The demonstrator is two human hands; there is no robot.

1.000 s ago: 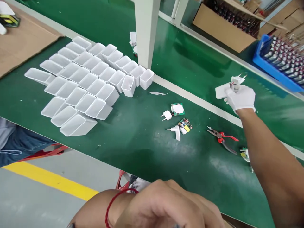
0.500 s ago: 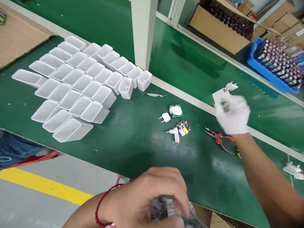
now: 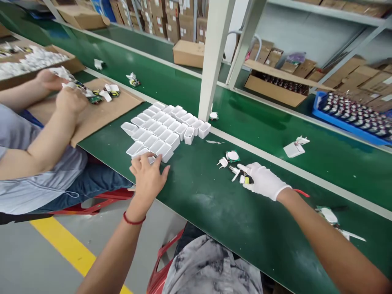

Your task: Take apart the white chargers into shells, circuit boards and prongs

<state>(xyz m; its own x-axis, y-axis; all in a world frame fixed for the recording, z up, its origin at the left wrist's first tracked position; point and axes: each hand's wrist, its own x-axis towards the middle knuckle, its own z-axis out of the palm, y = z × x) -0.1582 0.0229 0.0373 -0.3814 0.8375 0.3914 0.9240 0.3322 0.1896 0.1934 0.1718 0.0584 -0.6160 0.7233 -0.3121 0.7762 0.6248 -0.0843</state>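
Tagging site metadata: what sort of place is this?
Probably an electronics assembly line: long green conveyor bench, rows of open white plastic shells, small green circuit boards by the white-gloved right hand.

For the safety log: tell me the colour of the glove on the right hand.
White; the glove on the right hand shows best in the head view.

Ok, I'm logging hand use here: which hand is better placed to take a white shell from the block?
Left. The bare left hand lies on the near edge of the white shells, fingers touching one; the gloved right hand is apart, on the circuit board beside the plug pieces.
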